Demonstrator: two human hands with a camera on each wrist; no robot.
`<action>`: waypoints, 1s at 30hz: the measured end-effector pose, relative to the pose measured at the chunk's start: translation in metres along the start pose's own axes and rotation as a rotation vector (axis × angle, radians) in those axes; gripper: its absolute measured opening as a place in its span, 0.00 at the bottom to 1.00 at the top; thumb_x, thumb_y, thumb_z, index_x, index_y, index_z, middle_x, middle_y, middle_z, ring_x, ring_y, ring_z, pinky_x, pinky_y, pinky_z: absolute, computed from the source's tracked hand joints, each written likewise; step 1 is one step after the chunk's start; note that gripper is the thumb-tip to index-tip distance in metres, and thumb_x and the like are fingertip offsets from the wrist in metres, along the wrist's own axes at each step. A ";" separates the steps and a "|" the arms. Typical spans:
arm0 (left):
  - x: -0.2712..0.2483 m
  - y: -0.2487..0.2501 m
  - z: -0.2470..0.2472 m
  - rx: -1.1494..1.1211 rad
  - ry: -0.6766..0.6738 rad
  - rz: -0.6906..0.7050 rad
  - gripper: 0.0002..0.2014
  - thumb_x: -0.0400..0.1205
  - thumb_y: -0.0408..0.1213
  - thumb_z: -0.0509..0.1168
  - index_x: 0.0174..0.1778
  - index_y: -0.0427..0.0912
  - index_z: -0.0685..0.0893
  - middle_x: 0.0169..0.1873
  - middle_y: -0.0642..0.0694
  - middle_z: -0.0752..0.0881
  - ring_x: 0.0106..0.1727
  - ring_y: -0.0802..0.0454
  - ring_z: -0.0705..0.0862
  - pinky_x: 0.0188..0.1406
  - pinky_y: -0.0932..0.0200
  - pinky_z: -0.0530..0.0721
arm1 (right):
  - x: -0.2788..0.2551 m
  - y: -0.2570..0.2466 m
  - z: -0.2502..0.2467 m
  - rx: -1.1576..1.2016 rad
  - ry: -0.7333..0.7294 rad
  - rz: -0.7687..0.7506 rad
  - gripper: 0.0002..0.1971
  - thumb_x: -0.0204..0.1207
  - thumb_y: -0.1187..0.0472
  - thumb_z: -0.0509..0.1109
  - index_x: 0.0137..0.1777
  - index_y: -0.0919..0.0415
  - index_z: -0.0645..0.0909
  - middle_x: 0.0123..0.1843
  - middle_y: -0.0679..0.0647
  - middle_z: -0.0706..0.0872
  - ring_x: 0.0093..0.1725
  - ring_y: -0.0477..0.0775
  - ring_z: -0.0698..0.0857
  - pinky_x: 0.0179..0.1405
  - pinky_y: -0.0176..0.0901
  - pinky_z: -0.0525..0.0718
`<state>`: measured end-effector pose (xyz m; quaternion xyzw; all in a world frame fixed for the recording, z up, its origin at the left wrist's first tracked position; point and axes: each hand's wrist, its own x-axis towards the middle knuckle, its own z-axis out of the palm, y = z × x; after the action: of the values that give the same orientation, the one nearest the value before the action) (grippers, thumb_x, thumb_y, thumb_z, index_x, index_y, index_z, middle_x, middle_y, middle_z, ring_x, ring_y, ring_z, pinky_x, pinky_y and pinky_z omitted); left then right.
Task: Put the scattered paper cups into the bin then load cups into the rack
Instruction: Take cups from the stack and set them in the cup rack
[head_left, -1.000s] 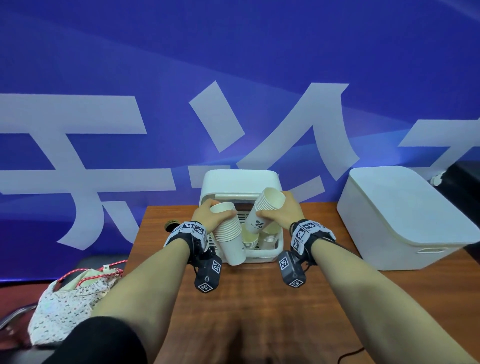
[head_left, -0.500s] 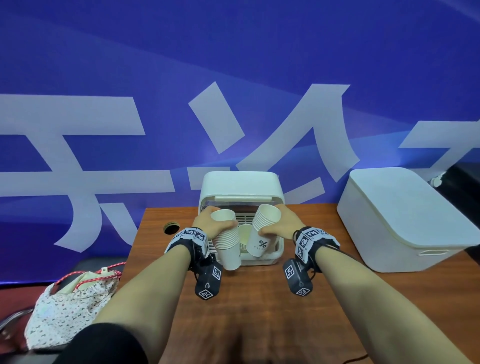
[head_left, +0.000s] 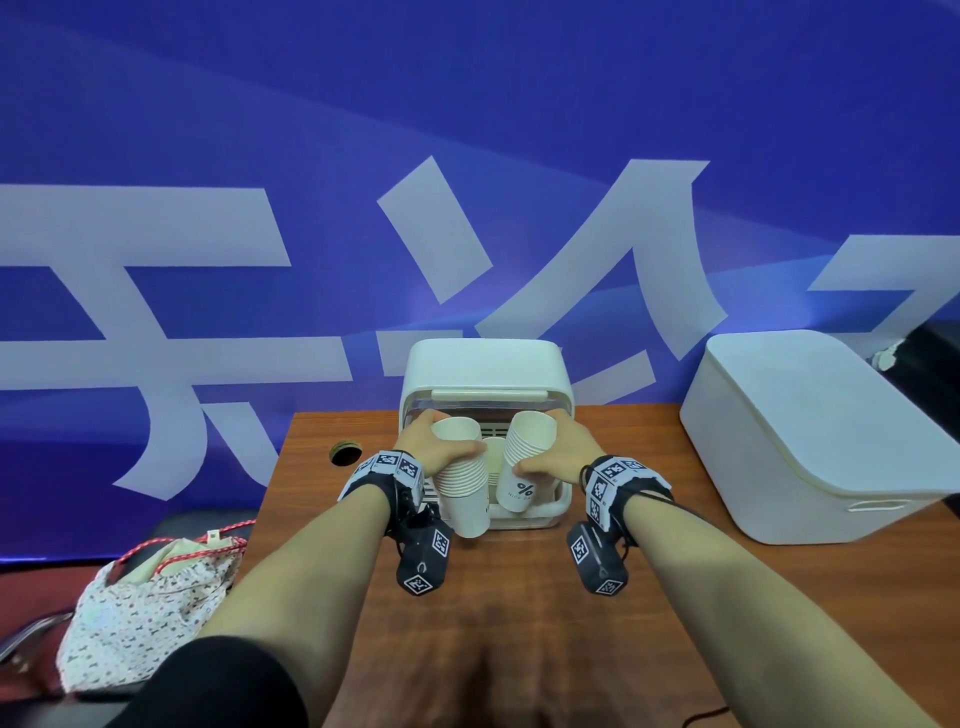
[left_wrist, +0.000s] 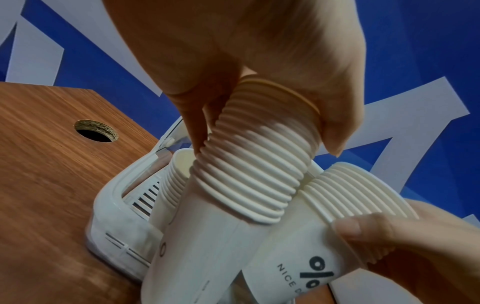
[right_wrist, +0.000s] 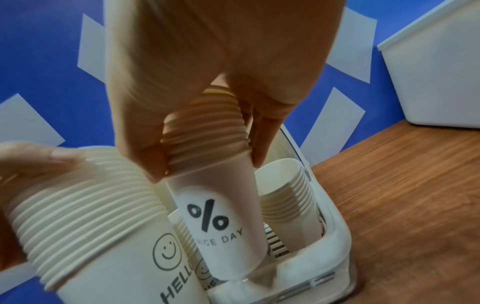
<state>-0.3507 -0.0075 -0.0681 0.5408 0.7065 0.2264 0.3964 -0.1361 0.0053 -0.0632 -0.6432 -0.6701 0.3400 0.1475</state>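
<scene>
My left hand (head_left: 434, 454) grips a tall stack of white paper cups (head_left: 462, 483) by its ribbed rims (left_wrist: 249, 185), tilted, with its base over the rack's front left corner. My right hand (head_left: 556, 457) grips a second stack printed with "%" (head_left: 522, 470); its base (right_wrist: 228, 257) dips inside the front rim of the white rack (head_left: 543, 514). More cup stacks (right_wrist: 285, 195) stand in the rack. The left stack shows a smiley and "HELLO" (right_wrist: 91, 216). A white lidded bin (head_left: 810, 431) stands to the right, with its lid on.
The rack's hood (head_left: 485, 364) rises behind the cups against a blue banner. The wooden table (head_left: 519, 623) has a round cable hole (head_left: 345, 453) at its back left. A floral bag (head_left: 140, 608) lies off the table's left edge.
Both stacks have come down toward the rack. The right stack has swung from a strong tilt to nearly upright, and its base has sunk into the rack.
</scene>
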 end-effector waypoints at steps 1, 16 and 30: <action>0.000 0.000 0.000 -0.002 0.001 0.000 0.34 0.67 0.55 0.78 0.66 0.46 0.75 0.58 0.47 0.80 0.58 0.47 0.80 0.59 0.50 0.81 | 0.000 0.000 0.001 0.015 0.014 0.007 0.39 0.53 0.48 0.84 0.63 0.58 0.73 0.57 0.48 0.80 0.55 0.49 0.80 0.52 0.41 0.79; 0.001 0.000 -0.007 -0.058 0.055 0.010 0.31 0.68 0.52 0.78 0.63 0.47 0.75 0.54 0.49 0.79 0.57 0.48 0.79 0.58 0.53 0.80 | 0.009 -0.002 0.020 0.025 0.100 -0.028 0.44 0.55 0.53 0.84 0.70 0.57 0.66 0.66 0.51 0.74 0.64 0.53 0.77 0.60 0.44 0.78; 0.011 -0.003 -0.011 -0.099 0.090 -0.002 0.33 0.66 0.55 0.79 0.64 0.48 0.76 0.58 0.46 0.81 0.57 0.47 0.80 0.53 0.54 0.81 | 0.016 0.002 0.054 -0.304 -0.035 0.076 0.45 0.65 0.51 0.79 0.77 0.61 0.59 0.73 0.59 0.63 0.74 0.59 0.64 0.68 0.48 0.71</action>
<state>-0.3626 0.0033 -0.0679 0.5092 0.7120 0.2849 0.3907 -0.1713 0.0066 -0.1077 -0.6770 -0.6913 0.2514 0.0237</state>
